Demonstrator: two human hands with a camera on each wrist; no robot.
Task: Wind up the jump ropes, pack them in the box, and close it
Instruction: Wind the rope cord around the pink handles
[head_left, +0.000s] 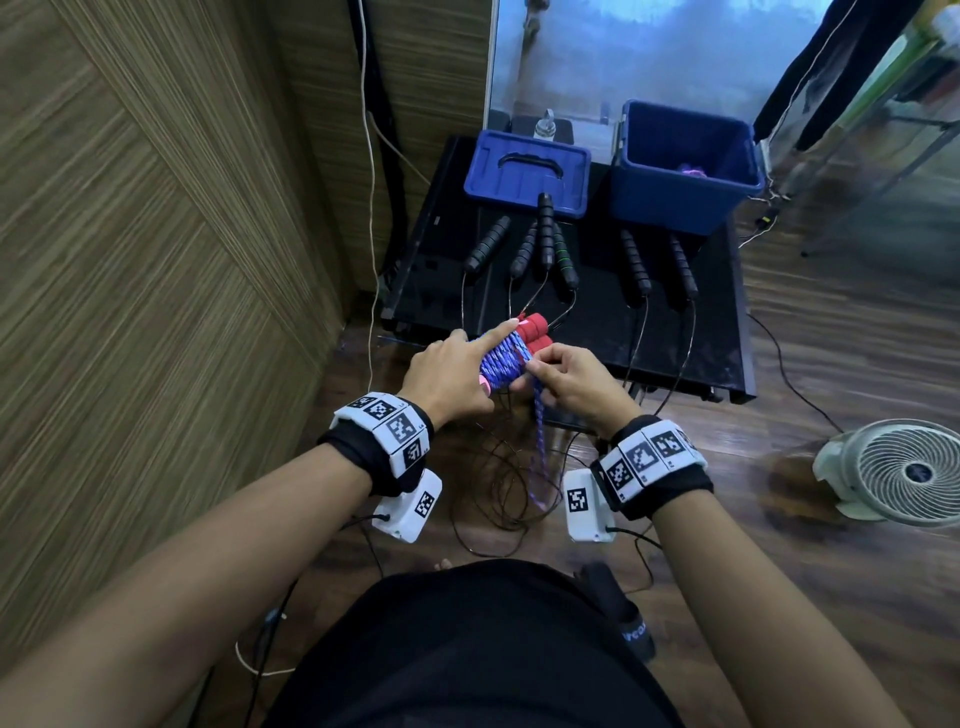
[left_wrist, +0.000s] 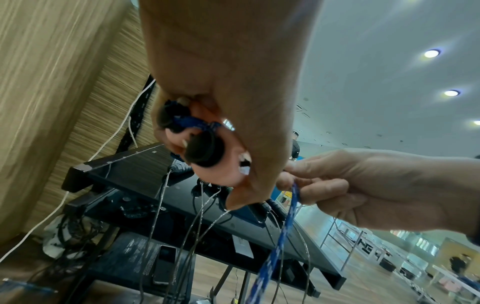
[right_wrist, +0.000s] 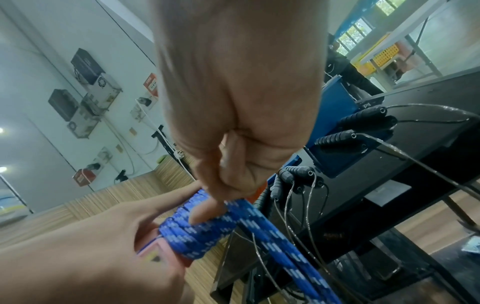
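left hand (head_left: 449, 376) grips the red handles (head_left: 535, 328) wrapped in blue rope (head_left: 501, 362), index finger laid along the coil — right hand (head_left: 571, 382) pinches the loose rope end. beyond, on the black table (head_left: 722, 332), black-handled ropes (head_left: 543, 236), the lid (head_left: 524, 169) and open blue box (head_left: 680, 169).
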